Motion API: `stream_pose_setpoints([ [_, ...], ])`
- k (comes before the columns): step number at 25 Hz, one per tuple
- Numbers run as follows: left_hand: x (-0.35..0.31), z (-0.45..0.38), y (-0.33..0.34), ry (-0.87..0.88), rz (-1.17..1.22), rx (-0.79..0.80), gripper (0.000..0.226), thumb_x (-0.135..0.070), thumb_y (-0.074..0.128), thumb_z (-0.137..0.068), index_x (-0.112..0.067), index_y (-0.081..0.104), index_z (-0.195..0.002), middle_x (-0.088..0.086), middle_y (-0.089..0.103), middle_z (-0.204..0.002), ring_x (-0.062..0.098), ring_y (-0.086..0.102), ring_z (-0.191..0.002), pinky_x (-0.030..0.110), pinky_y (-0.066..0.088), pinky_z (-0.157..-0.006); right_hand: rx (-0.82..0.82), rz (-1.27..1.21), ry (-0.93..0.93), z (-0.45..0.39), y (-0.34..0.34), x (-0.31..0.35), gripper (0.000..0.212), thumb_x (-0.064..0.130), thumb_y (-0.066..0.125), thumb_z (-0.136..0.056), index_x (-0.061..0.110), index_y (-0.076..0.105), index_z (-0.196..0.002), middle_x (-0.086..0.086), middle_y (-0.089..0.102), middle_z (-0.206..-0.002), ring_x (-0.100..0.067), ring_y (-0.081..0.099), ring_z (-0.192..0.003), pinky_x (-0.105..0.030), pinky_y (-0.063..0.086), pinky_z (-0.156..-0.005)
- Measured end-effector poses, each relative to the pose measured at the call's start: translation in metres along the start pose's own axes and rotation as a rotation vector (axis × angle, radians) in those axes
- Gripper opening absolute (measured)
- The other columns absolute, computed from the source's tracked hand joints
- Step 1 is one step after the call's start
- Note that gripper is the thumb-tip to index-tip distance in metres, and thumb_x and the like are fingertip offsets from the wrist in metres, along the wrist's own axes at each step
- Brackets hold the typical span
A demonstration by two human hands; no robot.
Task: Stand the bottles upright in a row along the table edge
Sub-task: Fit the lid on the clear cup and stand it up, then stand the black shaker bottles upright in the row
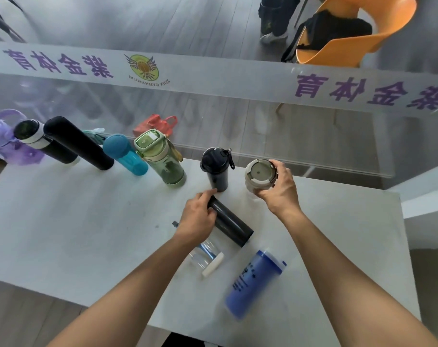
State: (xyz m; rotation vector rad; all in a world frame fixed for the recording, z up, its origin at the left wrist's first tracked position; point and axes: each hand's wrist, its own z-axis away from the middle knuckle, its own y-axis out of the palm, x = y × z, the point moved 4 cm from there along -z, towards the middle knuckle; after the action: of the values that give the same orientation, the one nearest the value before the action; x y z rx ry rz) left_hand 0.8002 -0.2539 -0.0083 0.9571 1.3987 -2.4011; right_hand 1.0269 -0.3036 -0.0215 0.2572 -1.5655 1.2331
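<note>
Several bottles stand upright in a row along the far edge of the white table: a purple one, a black-and-white one, a tall black one, a teal one, a green one and a dark navy one. My right hand grips a beige-lidded bottle upright at the row's right end. My left hand is closed on the top end of a black bottle lying on its side. A clear bottle and a blue bottle lie nearer me.
A glass partition with purple lettering rises just behind the table's far edge. Beyond it are an orange chair and a red bag on the floor. The table's right edge is close to the blue bottle.
</note>
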Motion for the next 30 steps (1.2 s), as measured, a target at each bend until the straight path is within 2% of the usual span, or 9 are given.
stream_pose_setpoints([
  [4, 0.025, -0.012, -0.010, -0.042, -0.144, -0.058, 0.053, -0.015, 0.049, -0.092, -0.025, 0.040, -0.144, 0.005, 0.049, -0.138, 0.026, 0.044, -0.123, 0.043, 0.037, -0.109, -0.028, 0.088, 0.162, 0.014, -0.002, -0.002, 0.096, 0.029, 0.091, -0.064, 0.022, 0.037, -0.142, -0.008, 0.051, -0.135, -0.026, 0.050, -0.124, -0.035, 0.042, -0.104],
  [6, 0.034, -0.022, -0.013, -0.084, -0.195, -0.056, 0.053, -0.019, 0.047, -0.094, -0.024, 0.037, -0.145, 0.007, 0.047, -0.141, 0.029, 0.044, -0.126, 0.044, 0.036, -0.109, -0.177, 0.193, 0.154, 0.043, -0.006, 0.003, 0.081, 0.032, 0.088, -0.068, 0.019, 0.041, -0.133, -0.009, 0.054, -0.128, -0.030, 0.052, -0.117, -0.042, 0.043, -0.101],
  [8, 0.041, -0.031, -0.012, -0.104, -0.230, -0.035, 0.052, -0.022, 0.045, -0.095, -0.022, 0.036, -0.146, 0.009, 0.047, -0.143, 0.032, 0.043, -0.127, 0.046, 0.035, -0.108, -0.246, 0.279, -0.032, 0.074, 0.003, 0.017, 0.058, 0.032, 0.081, -0.075, 0.019, 0.048, -0.120, -0.004, 0.057, -0.114, -0.027, 0.055, -0.103, -0.037, 0.041, -0.091],
  [11, 0.053, -0.043, -0.006, -0.126, -0.289, 0.017, 0.051, -0.028, 0.042, -0.096, -0.019, 0.036, -0.145, 0.011, 0.048, -0.143, 0.035, 0.042, -0.128, 0.046, 0.033, -0.106, 0.021, 0.325, -0.121, 0.088, 0.042, 0.023, 0.047, 0.038, 0.071, -0.083, 0.023, 0.053, -0.124, 0.002, 0.058, -0.115, -0.021, 0.055, -0.104, -0.035, 0.040, -0.093],
  [14, 0.065, -0.050, 0.000, -0.174, -0.357, 0.077, 0.052, -0.042, 0.040, -0.095, -0.018, 0.040, -0.142, 0.012, 0.052, -0.140, 0.036, 0.042, -0.127, 0.046, 0.034, -0.104, 0.254, 0.424, -0.048, 0.073, 0.081, 0.017, 0.060, 0.048, 0.066, -0.085, 0.026, 0.047, -0.138, 0.001, 0.056, -0.127, -0.024, 0.051, -0.118, -0.038, 0.038, -0.101],
  [17, 0.073, -0.056, 0.004, -0.196, -0.359, 0.139, 0.049, -0.051, 0.040, -0.093, -0.022, 0.052, -0.131, 0.009, 0.062, -0.129, 0.034, 0.047, -0.123, 0.045, 0.036, -0.099, 0.352, 0.520, -0.023, 0.060, 0.110, 0.013, 0.070, 0.055, 0.065, -0.083, 0.026, 0.041, -0.142, -0.003, 0.057, -0.129, -0.028, 0.053, -0.119, -0.041, 0.039, -0.099],
  [21, 0.069, -0.055, 0.007, -0.160, -0.211, 0.167, 0.040, -0.045, 0.044, -0.093, -0.025, 0.057, -0.125, 0.005, 0.066, -0.124, 0.031, 0.054, -0.118, 0.042, 0.041, -0.099, 0.401, 0.572, 0.016, 0.053, 0.127, 0.003, 0.071, 0.050, 0.067, -0.082, 0.023, 0.040, -0.143, -0.007, 0.058, -0.128, -0.031, 0.054, -0.118, -0.042, 0.040, -0.097],
  [24, 0.062, -0.047, 0.005, -0.131, -0.106, 0.163, 0.036, -0.036, 0.046, -0.092, -0.024, 0.057, -0.124, 0.007, 0.066, -0.123, 0.032, 0.056, -0.116, 0.044, 0.043, -0.101, 0.362, 0.545, -0.002, 0.055, 0.124, 0.003, 0.061, 0.047, 0.067, -0.083, 0.022, 0.048, -0.135, -0.007, 0.059, -0.123, -0.030, 0.055, -0.112, -0.041, 0.041, -0.095],
  [30, 0.040, -0.020, -0.026, 0.057, -0.004, 0.014, 0.035, -0.022, 0.052, -0.092, -0.026, 0.057, -0.125, 0.001, 0.064, -0.122, 0.026, 0.054, -0.114, 0.045, 0.044, -0.101, 0.262, 0.326, -0.059, 0.068, 0.095, 0.022, 0.061, 0.038, 0.074, -0.080, 0.025, 0.052, -0.135, -0.003, 0.057, -0.124, -0.028, 0.056, -0.112, -0.043, 0.044, -0.098],
])
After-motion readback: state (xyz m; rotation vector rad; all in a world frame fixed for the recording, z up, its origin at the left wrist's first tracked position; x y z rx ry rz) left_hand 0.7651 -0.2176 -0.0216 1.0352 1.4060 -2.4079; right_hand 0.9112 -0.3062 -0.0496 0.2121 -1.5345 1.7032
